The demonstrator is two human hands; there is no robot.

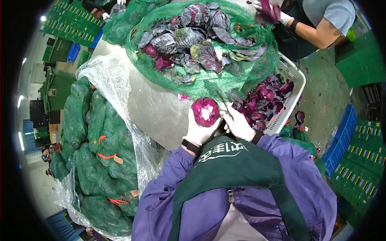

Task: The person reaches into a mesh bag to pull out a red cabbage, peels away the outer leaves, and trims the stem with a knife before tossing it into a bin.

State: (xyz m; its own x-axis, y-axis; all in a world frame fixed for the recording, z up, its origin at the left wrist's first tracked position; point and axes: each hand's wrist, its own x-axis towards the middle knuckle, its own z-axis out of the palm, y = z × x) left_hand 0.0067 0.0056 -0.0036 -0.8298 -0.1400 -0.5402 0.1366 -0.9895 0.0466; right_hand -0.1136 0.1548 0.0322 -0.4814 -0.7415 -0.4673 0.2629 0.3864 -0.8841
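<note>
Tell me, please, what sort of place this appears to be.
Probably a vegetable-processing workroom: the white-gloved left hand holds a round purple cabbage, a white plastic basket contains loose purple leaves, and bulging green mesh sacks are piled nearby.

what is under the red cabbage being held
The left hand, in a white glove, supports the red cabbage; the cabbage's underside and the glove's palm are covered.

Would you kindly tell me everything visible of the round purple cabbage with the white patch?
The round purple cabbage looks glossy, with an irregular white patch, apparently its cut base, facing the camera. Its underside is hidden. The white-gloved left-hand grip supports it from below and left, near the grey metal tabletop.
</note>
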